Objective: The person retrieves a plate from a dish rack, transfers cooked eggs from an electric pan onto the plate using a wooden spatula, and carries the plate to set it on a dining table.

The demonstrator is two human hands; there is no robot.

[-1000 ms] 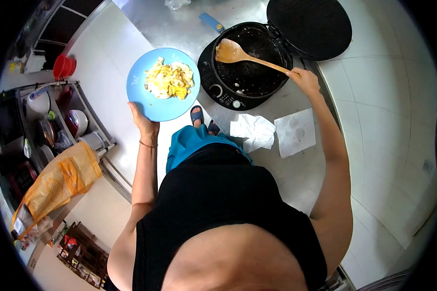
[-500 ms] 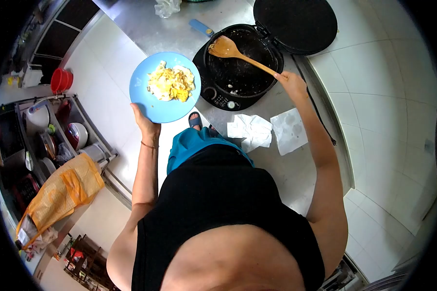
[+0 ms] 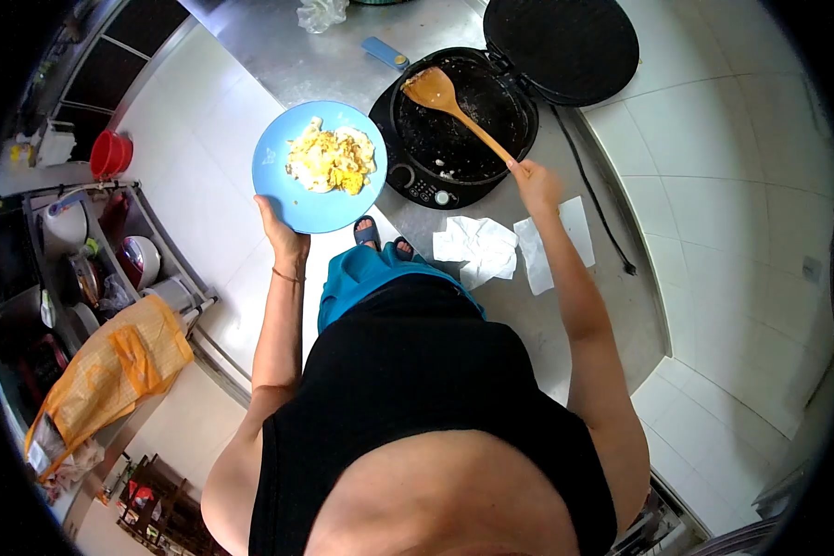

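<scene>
A light blue plate (image 3: 273, 165) bears a heap of scrambled egg (image 3: 329, 159). My left hand (image 3: 284, 232) is closed on the plate's near edge, with some fingers hidden underneath. My right hand (image 3: 536, 188) grips the end of a wooden spatula (image 3: 475, 123). The spatula's broad blade lies over the far left part of a round black electric griddle (image 3: 454, 148), and bits of food cling to it. Small scraps of egg dot the griddle's dark cooking surface. Its lid (image 3: 565, 46) stands open, folded back to the upper right.
Crumpled white paper towels (image 3: 477, 248) lie on the steel counter (image 3: 565, 338) in front of the griddle. A black power cord (image 3: 595, 176) runs along the wall side. Beyond the griddle are a blue-handled object (image 3: 385, 52) and a clear plastic bag (image 3: 322, 14). A dish rack (image 3: 111, 250) stands left.
My right hand has moved left and slightly nearer with the spatula, whose handle now slopes more steeply over the griddle. The plate is almost where it was.
</scene>
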